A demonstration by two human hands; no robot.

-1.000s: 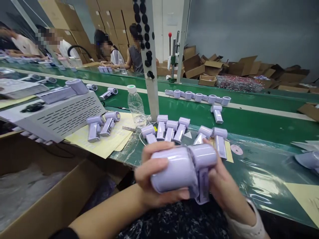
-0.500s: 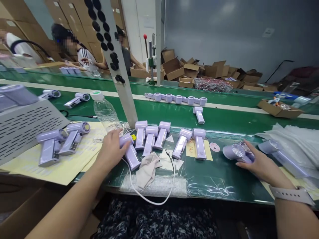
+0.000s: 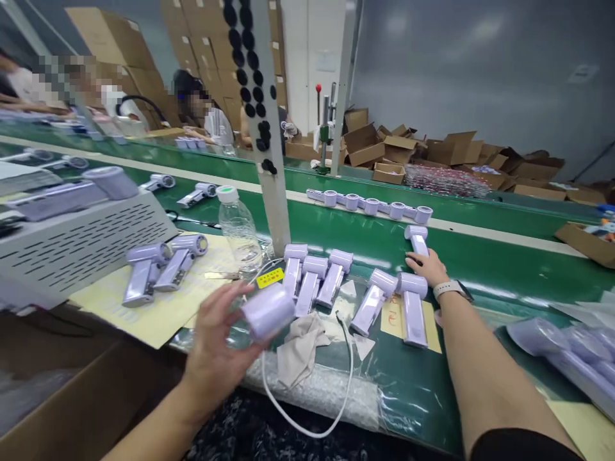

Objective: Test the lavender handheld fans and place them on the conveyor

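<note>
My left hand [image 3: 218, 336] is closed round a lilac handheld fan [image 3: 270, 312], lifted near the bench's front edge with its round head turned toward me. My right hand [image 3: 430, 266] reaches far forward, its fingers round the handle of another lilac fan [image 3: 416, 234] that lies on the green belt. Between the hands several lilac fans [image 3: 312, 282] lie in a row on the bench. A crumpled cloth [image 3: 302, 349] and a white cable [image 3: 307, 430] are in front of them. Under the rightmost fan of the row is a yellow paper [image 3: 432, 326].
A clear bottle [image 3: 237, 230] stands left of a metal post [image 3: 269, 192]. A slotted grey box [image 3: 110, 243] is at the left, with fans beside it. More fans [image 3: 542, 336] lie at the right. Beyond the belt are people and cardboard boxes [image 3: 365, 147].
My left hand has raised a fan off the bench. My right hand has let go of the fans at the right and moved to the one on the belt. The view has turned left.
</note>
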